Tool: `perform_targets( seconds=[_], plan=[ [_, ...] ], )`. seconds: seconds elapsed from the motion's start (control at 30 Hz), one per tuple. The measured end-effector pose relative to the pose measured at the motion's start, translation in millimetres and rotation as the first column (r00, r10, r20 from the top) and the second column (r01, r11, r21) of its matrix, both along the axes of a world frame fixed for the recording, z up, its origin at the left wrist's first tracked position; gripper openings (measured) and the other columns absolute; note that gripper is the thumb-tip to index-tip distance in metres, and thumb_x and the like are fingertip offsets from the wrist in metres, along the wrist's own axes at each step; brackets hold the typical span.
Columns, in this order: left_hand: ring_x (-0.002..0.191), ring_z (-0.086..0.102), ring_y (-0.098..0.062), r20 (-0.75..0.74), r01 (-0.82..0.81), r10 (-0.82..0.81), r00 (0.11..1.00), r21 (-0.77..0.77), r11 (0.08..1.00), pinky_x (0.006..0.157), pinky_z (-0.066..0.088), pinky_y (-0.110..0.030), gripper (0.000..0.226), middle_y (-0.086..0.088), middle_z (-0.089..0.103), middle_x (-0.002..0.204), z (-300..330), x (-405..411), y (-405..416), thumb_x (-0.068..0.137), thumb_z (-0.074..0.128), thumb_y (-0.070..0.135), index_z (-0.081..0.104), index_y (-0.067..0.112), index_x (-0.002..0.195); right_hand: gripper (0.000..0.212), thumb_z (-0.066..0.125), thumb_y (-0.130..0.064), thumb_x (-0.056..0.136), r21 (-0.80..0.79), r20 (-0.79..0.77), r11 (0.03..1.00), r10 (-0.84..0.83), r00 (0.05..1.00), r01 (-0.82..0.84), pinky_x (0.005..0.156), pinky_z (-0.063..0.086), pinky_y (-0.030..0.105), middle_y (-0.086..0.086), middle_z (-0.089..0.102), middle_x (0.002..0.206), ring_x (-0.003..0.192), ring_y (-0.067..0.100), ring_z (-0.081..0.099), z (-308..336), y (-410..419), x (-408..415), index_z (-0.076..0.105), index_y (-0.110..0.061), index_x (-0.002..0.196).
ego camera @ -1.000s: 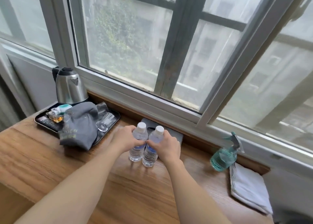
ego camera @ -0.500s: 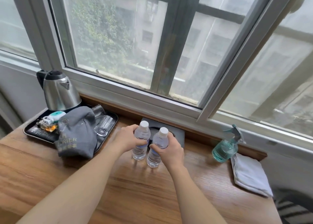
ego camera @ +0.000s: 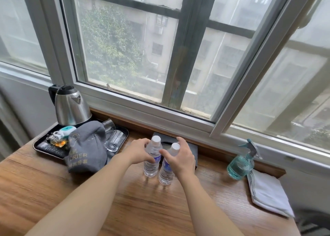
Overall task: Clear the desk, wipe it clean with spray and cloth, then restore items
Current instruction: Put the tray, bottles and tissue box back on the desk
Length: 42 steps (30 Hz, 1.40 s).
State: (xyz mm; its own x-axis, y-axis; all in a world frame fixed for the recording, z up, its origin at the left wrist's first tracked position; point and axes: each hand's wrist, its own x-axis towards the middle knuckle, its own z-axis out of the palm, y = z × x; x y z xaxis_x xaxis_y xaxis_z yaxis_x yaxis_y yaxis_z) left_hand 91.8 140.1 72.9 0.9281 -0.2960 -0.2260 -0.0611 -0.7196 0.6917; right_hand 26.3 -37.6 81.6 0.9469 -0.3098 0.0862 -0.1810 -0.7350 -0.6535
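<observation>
The desk (ego camera: pixel 146 210) was a wood-grain top set against a wall under a wide window (ego camera: pixel 135 60) with grey frames, through which a tree and pale buildings showed. Two water bottles (ego camera: pixel 151 159) with white caps stood upright side by side near the desk's middle, just in front of a dark flat box (ego camera: pixel 193 151) by the sill. The left hand (ego camera: pixel 138 152) curled around the left bottle, thumb and fingers on its sides. The right hand (ego camera: pixel 182 158) was loosely spread around the right bottle, some fingers lifted off it; whether it gripped could not be told. At the far left a black tray (ego camera: pixel 38 147) held a steel kettle (ego camera: pixel 70 107), glasses (ego camera: pixel 115 140), small items and a grey pouch (ego camera: pixel 87 148) that overhung its edge. At the right, well apart, a teal spray bottle (ego camera: pixel 241 164) stood touching a folded white cloth (ego camera: pixel 267 193).
</observation>
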Motion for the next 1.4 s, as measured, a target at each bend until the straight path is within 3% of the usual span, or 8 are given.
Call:
perform_targets(
  seconds=[0.1, 0.23, 0.4, 0.5, 0.67, 0.87, 1.23, 1.4],
  plan=[
    [0.117, 0.055, -0.019, 0.012, 0.012, -0.012, 1.000, 0.024, 1.000, 0.096, 0.049, -0.033, 0.090, -0.001, 0.056, 0.135, 5.9, 19.4, 21.0, 0.063, 0.091, 0.025, 0.049, 0.023, 0.142, 0.080, 0.069, -0.066, 0.084, -0.029, 0.077, 0.999, -0.020, 0.997, 0.022, 0.096, 0.047, 0.036, -0.003, 0.060, 0.136, 0.121, 0.018, 0.058, 21.1, 11.4, 17.1, 0.047, -0.021, 0.147],
    [0.119, 0.055, -0.019, 0.063, 0.010, -0.012, 0.998, 0.043, 0.999, 0.100, 0.046, -0.032, 0.081, -0.001, 0.058, 0.134, 11.3, 50.3, 67.3, 0.066, 0.090, 0.024, 0.053, 0.022, 0.139, 0.062, 0.062, -0.060, 0.093, -0.169, 0.150, 0.983, -0.052, 0.987, 0.078, 0.096, 0.048, 0.037, -0.002, 0.062, 0.134, 0.121, 0.019, 0.059, 48.5, 34.5, 43.7, 0.055, -0.019, 0.139],
    [0.122, 0.055, -0.021, 0.131, -0.010, -0.006, 0.991, 0.123, 0.992, 0.101, 0.045, -0.031, 0.071, -0.003, 0.060, 0.133, 14.6, 91.9, 138.2, 0.071, 0.084, 0.029, 0.057, 0.019, 0.135, 0.043, 0.064, -0.033, 0.098, -0.371, 0.172, 0.924, -0.033, 0.985, 0.096, 0.097, 0.047, 0.039, 0.007, 0.066, 0.127, 0.120, 0.027, 0.055, 53.7, 95.2, 82.6, 0.061, -0.011, 0.134],
    [0.121, 0.054, -0.023, 0.161, -0.035, 0.006, 0.987, 0.177, 0.984, 0.100, 0.045, -0.033, 0.067, -0.001, 0.061, 0.132, 10.6, 111.9, 179.2, 0.072, 0.080, 0.036, 0.058, 0.021, 0.133, 0.041, 0.064, -0.030, 0.097, -0.369, 0.152, 0.929, 0.028, 0.988, 0.030, 0.096, 0.047, 0.039, 0.007, 0.066, 0.123, 0.117, 0.028, 0.054, 40.6, 146.0, 101.1, 0.062, -0.010, 0.132],
    [0.127, 0.050, -0.022, 0.139, -0.023, -0.006, 0.990, 0.207, 0.978, 0.100, 0.045, -0.034, 0.071, 0.000, 0.056, 0.139, -0.9, 139.3, 217.0, 0.073, 0.077, 0.039, 0.053, 0.022, 0.138, 0.048, 0.055, -0.044, 0.101, -0.299, -0.113, 0.953, 0.014, 0.993, -0.047, 0.104, 0.042, 0.037, 0.003, 0.057, 0.135, 0.127, 0.024, 0.045, 4.3, 205.7, 124.5, 0.053, -0.016, 0.139],
    [0.129, 0.049, -0.023, 0.099, 0.015, -0.039, 0.994, 0.236, 0.972, 0.103, 0.043, -0.035, 0.071, -0.002, 0.052, 0.142, -24.4, 166.7, 223.5, 0.078, 0.074, 0.041, 0.049, 0.020, 0.141, 0.048, 0.053, -0.051, 0.098, -0.205, -0.381, 0.978, -0.057, 0.923, -0.024, 0.099, 0.042, 0.039, 0.007, 0.056, 0.132, 0.124, 0.029, 0.048, -41.6, 227.6, 155.0, 0.053, -0.014, 0.130],
    [0.134, 0.046, -0.026, -0.010, -0.026, 0.030, 1.000, 0.241, 0.970, 0.107, 0.038, -0.036, 0.065, -0.007, 0.053, 0.144, -56.3, 206.7, 208.4, 0.092, 0.061, 0.046, 0.044, 0.014, 0.145, 0.076, 0.066, -0.065, 0.086, -0.085, -0.552, 0.995, -0.096, 0.828, 0.059, 0.097, 0.049, 0.040, 0.011, 0.060, 0.135, 0.128, 0.032, 0.056, -75.3, 234.0, 192.1, 0.040, -0.014, 0.136],
    [0.125, 0.053, -0.033, -0.108, 0.028, 0.009, 0.994, 0.332, 0.943, 0.101, 0.045, -0.038, 0.066, -0.012, 0.057, 0.137, -62.5, 224.1, 195.3, 0.084, 0.063, 0.047, 0.046, 0.014, 0.138, 0.086, 0.071, -0.068, 0.079, -0.045, -0.609, 0.992, -0.123, 0.784, 0.121, 0.097, 0.048, 0.039, 0.009, 0.060, 0.137, 0.128, 0.031, 0.056, -80.8, 247.7, 192.9, 0.039, -0.015, 0.138]
  ],
)
